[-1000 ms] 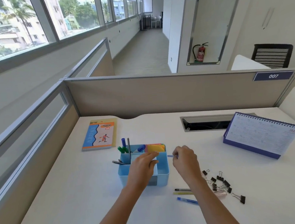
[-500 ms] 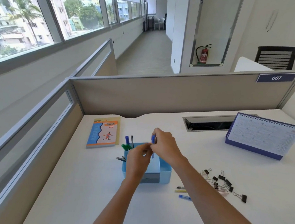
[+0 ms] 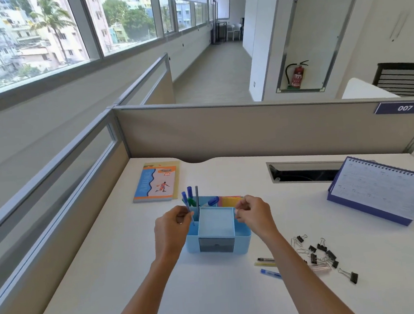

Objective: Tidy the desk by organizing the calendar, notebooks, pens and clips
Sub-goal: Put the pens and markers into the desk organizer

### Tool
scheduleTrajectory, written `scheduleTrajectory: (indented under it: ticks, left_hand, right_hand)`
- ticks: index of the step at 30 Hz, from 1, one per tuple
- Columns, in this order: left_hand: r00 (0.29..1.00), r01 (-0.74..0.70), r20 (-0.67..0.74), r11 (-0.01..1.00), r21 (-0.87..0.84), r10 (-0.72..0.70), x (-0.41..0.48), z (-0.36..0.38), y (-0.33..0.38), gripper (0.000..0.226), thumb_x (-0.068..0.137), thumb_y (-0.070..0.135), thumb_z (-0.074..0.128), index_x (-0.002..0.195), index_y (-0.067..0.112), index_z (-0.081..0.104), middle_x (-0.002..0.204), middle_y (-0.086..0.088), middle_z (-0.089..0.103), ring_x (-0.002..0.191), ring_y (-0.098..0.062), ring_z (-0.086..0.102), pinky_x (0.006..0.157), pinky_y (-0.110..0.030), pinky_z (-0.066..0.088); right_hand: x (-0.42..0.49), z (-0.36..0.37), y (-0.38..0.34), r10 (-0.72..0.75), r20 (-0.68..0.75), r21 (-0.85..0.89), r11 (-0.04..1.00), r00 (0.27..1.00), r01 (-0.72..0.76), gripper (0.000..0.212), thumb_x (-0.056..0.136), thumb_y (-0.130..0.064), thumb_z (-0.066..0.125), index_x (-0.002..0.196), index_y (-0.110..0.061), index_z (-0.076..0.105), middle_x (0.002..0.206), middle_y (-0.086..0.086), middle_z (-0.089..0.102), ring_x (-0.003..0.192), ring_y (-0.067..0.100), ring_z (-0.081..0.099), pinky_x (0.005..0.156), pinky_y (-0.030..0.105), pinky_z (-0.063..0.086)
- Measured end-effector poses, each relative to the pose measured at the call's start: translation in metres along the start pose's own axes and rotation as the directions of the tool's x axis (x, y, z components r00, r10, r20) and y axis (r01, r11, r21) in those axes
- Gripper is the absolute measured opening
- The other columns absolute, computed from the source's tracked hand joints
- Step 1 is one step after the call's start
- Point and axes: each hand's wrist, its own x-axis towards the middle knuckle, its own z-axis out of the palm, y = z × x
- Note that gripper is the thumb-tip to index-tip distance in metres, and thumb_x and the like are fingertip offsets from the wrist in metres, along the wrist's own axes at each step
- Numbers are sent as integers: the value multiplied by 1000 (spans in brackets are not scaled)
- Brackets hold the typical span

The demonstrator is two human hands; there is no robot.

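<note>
A light blue desk organizer [image 3: 218, 240] stands mid-desk with several pens and coloured sticky notes [image 3: 230, 200] in its back compartments. My left hand [image 3: 172, 230] pinches a blue pen [image 3: 187, 208] upright over the organizer's left compartment. My right hand [image 3: 254, 215] hovers at the organizer's right rim, fingers curled, holding nothing. Loose pens [image 3: 267, 266] and several binder clips [image 3: 325, 254] lie to the right of my right forearm. A notebook [image 3: 156, 182] lies at the back left. A desk calendar [image 3: 379, 189] stands at the right.
A cable slot [image 3: 303, 171] is cut into the desk at the back right. Beige partition walls [image 3: 248, 128] close the desk's back and left sides. The front part of the white desk [image 3: 111, 276] is bare.
The blue pen passed from my right hand to my left hand, which now holds it at the organizer's left compartment. My right hand drew back to the right rim.
</note>
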Motion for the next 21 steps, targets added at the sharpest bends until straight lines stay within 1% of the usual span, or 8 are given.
scheduleTrajectory:
  ticks: [5,7,10,12,14,16,18,21]
  left_hand:
    - [999,18,47,989,144,-25,-11,6,-5,12,88,22,66,97,16,71,87,3,74,73,-10,67,71,-27,57]
    - [998,32,49,986,164,-40,-13,8,-8,15,88,22,65,101,15,70,91,1,74,75,-12,67,70,-26,57]
    - [997,55,49,987,148,-63,-14,9,-11,18,89,21,65,104,14,70,96,0,74,80,-13,67,71,-21,52]
    - [997,62,46,988,138,-69,-15,10,-13,17,89,19,64,104,14,71,96,-1,74,81,-13,68,71,-19,49]
    - [996,71,37,988,135,-77,-16,10,-14,15,89,19,64,101,14,72,94,0,74,80,-13,67,68,-18,47]
    - [996,83,31,988,131,-87,-17,11,-16,14,90,18,63,99,15,73,92,1,74,78,-11,66,65,-15,43]
    - [995,95,28,989,117,-99,-18,11,-18,13,89,16,63,97,15,73,91,1,74,77,-10,65,62,-13,40]
    - [993,120,5,988,96,-121,-23,10,-22,13,89,14,63,97,15,73,89,0,74,76,-11,64,62,-15,40]
  right_hand:
    - [-9,-24,35,146,-91,94,986,985,-138,16,80,2,61,76,-13,64,81,10,69,81,26,70,77,41,60]
    - [-14,-34,46,200,-125,119,975,972,-185,15,81,4,59,77,-10,64,81,12,69,80,27,70,76,39,60]
    - [-23,-44,66,273,-153,90,961,950,-262,14,81,5,57,79,-5,66,80,13,70,77,27,71,75,38,61]
    - [-31,-46,82,305,-143,31,952,942,-304,17,80,4,56,74,-8,67,75,10,70,73,27,71,74,41,60]
    - [-40,-45,97,320,-119,-72,941,940,-330,22,77,3,55,68,-14,66,70,7,71,70,25,70,72,42,60]
    - [-47,-43,113,304,-116,-195,926,945,-322,26,76,3,54,65,-18,65,74,6,71,74,24,68,73,39,58]
    - [-52,-40,125,262,-133,-297,910,956,-291,27,77,3,52,72,-19,67,84,5,72,82,23,66,77,36,55]
    - [-54,-34,136,207,-122,-475,846,971,-241,30,84,-2,49,95,-16,73,101,6,71,95,23,65,82,29,51]
